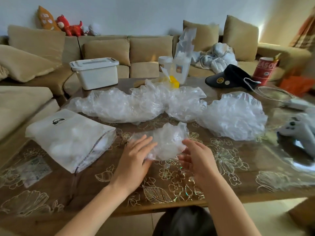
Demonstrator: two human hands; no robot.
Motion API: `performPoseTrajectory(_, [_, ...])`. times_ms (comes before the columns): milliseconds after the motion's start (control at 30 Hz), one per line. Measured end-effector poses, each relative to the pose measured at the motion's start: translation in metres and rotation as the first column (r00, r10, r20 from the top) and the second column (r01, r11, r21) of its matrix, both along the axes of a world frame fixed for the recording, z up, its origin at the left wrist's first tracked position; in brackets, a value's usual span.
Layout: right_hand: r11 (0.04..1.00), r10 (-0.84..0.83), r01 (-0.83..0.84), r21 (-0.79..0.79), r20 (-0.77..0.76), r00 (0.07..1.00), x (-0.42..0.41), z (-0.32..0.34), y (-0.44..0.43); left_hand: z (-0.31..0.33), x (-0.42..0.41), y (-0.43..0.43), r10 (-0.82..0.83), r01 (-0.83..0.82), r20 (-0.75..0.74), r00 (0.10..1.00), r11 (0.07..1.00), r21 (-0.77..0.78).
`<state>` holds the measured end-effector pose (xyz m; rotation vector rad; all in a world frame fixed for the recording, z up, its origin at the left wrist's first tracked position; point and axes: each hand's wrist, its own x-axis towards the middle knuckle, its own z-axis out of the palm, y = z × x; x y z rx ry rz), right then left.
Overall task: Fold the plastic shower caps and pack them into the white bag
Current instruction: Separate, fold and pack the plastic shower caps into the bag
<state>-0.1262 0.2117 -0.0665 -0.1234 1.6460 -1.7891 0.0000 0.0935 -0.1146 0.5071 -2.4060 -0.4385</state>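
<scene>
Left grip (134, 159) presses flat, fingers straight, on a cap (168, 138); right grip (197, 159) touches its right edge, fingers loosely spread; bag (68, 140) lies left.

Left of the cap pile (136, 104), nearer: bag (68, 138) (flat on the table (102, 184)). Behind the pile: lidded box (95, 72), visor (233, 75), can (264, 70). Right of it: controller (300, 132). Before it: single cap (167, 140), between left hand (134, 157) and right hand (196, 159).
</scene>
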Motion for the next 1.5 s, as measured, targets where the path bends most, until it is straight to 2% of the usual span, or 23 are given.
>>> performPoseTrajectory(67, [0.996,-0.08,0.081,0.024,-0.043,0.996,-0.007,-0.004,0.005,0.014,-0.004,0.008,-0.008,0.043,-0.112,0.994,0.946,0.321])
performPoseTrajectory(167, [0.999,-0.007,0.011,0.039,-0.101,0.995,-0.011,-0.008,0.008,0.027,-0.011,0.004,0.179,0.032,-0.205,0.962,0.674,0.738])
performPoseTrajectory(233, [0.99,0.141,-0.137,0.045,-0.085,0.986,-0.006,-0.01,0.005,0.028,-0.012,-0.007,0.189,0.062,-0.168,0.967,0.467,0.882])
performPoseTrajectory(300, [0.981,0.167,-0.152,0.124,-0.128,0.978,-0.001,-0.014,-0.005,0.024,-0.008,-0.012,0.188,0.062,-0.144,0.972,0.382,0.922])
performPoseTrajectory(367, [0.988,0.058,-0.025,0.155,-0.212,0.976,-0.008,-0.02,-0.018,0.026,-0.005,-0.012,0.246,0.029,-0.149,0.958,0.433,0.901])
performPoseTrajectory(467, [0.98,-0.127,0.165,0.11,-0.291,0.948,-0.031,-0.023,-0.028,0.04,0.001,-0.008,0.408,0.018,-0.338,0.848,0.616,0.788])
performPoseTrajectory(533, [0.958,-0.221,0.267,0.109,-0.317,0.922,-0.044,-0.024,-0.025,0.056,0.009,0.0,0.414,-0.082,-0.464,0.783,0.808,0.583])
performPoseTrajectory(567, [0.944,-0.246,0.305,0.129,-0.344,0.906,-0.047,-0.025,-0.022,0.061,0.013,0.003,0.329,-0.109,-0.465,0.822,0.892,0.438])
performPoseTrajectory(634, [0.913,-0.251,0.373,0.167,-0.493,0.833,-0.045,-0.021,-0.016,0.06,0.019,0.007,0.142,-0.092,-0.308,0.941,0.981,0.171])
performPoseTrajectory(700, [0.9,-0.251,0.416,0.133,-0.623,0.741,-0.043,-0.013,-0.009,0.048,0.019,0.011,0.063,-0.068,-0.049,0.997,0.991,-0.116])
performPoseTrajectory(734, [0.908,-0.256,0.405,0.106,-0.625,0.737,-0.042,-0.009,-0.006,0.04,0.018,0.013,0.04,-0.02,0.085,0.996,0.975,-0.221])
performPoseTrajectory(800, [0.937,-0.24,0.341,0.077,-0.568,0.787,-0.042,-0.003,0.002,0.035,0.012,0.031,-0.009,0.092,0.341,0.94,0.969,-0.227])
performPoseTrajectory(834, [0.946,-0.211,0.312,0.085,-0.57,0.794,-0.043,-0.002,0.007,0.029,0.012,0.036,-0.046,0.131,0.412,0.91,0.975,-0.18])
performPoseTrajectory(867, [0.95,-0.17,0.291,0.112,-0.595,0.786,-0.042,-0.002,0.012,0.023,0.016,0.036,-0.093,0.161,0.451,0.887,0.98,-0.115])
performPoseTrajectory(934, [0.953,-0.096,0.263,0.153,-0.669,0.737,-0.038,-0.004,0.019,0.021,0.024,0.032,-0.187,0.203,0.373,0.909,0.979,-0.003])
performPoseTrajectory(1034, [0.962,0.075,0.167,0.216,-0.798,0.597,-0.021,-0.008,0.014,0.027,0.025,0.019,-0.135,0.134,0.048,0.99,0.99,0.031])
performPoseTrajectory(1067, [0.963,0.171,0.089,0.255,-0.832,0.528,-0.013,-0.011,0.008,0.029,0.021,0.016,-0.072,0.07,0.025,0.997,0.993,0.093])
performPoseTrajectory(1134, [0.925,0.378,-0.102,0.366,-0.86,0.341,0.003,-0.019,-0.01,0.026,0.013,0.013,-0.003,-0.024,0.131,0.991,0.979,0.204])
performPoseTrajectory(1200, [0.839,0.541,-0.193,0.509,-0.819,0.19,0.009,-0.028,-0.022,0.015,0.006,0.011,-0.012,-0.062,0.338,0.941,0.977,0.206])
performPoseTrajectory(1267, [0.758,0.648,-0.195,0.623,-0.753,0.115,0.005,-0.037,-0.026,0.003,0.006,0.004,0.01,-0.084,0.504,0.864,0.989,0.123])
performPoseTrajectory(1334, [0.684,0.725,-0.154,0.713,-0.688,0.035,-0.002,-0.044,-0.024,-0.005,0.011,-0.004,0.046,-0.092,0.594,0.803,0.995,0.048])
performPoseTrajectory(1400, [0.599,0.795,-0.108,0.794,-0.606,-0.044,-0.006,-0.048,-0.021,-0.008,0.013,-0.008,0.039,-0.068,0.605,0.796,0.997,0.025])
performPoseTrajectory(1500, [0.555,0.825,-0.093,0.826,-0.562,-0.065,-0.008,-0.049,-0.02,-0.013,0.014,-0.012,0.052,-0.053,0.606,0.794,0.998,-0.016])
